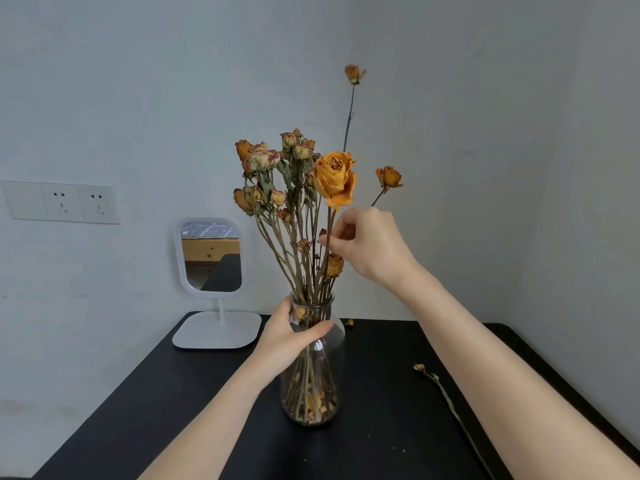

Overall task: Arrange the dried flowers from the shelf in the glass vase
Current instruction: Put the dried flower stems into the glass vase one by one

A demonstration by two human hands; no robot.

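A clear glass vase (pixel 320 372) stands in the middle of the black table and holds several dried roses (pixel 273 168), pale pink and orange. My left hand (pixel 289 336) wraps around the vase's neck. My right hand (pixel 367 244) pinches the stem of a large orange dried rose (pixel 335 178) above the vase mouth. One tall thin stem with a small bud (pixel 353 73) rises high behind it. Another orange bud (pixel 389 177) sticks out to the right above my right hand.
A loose dried flower stem (pixel 446 400) lies on the black table (pixel 173 393) to the right. A small fallen bud (pixel 349 322) rests behind the vase. A white standing mirror (pixel 213 258) is at the back left, wall sockets (pixel 62 202) beyond it.
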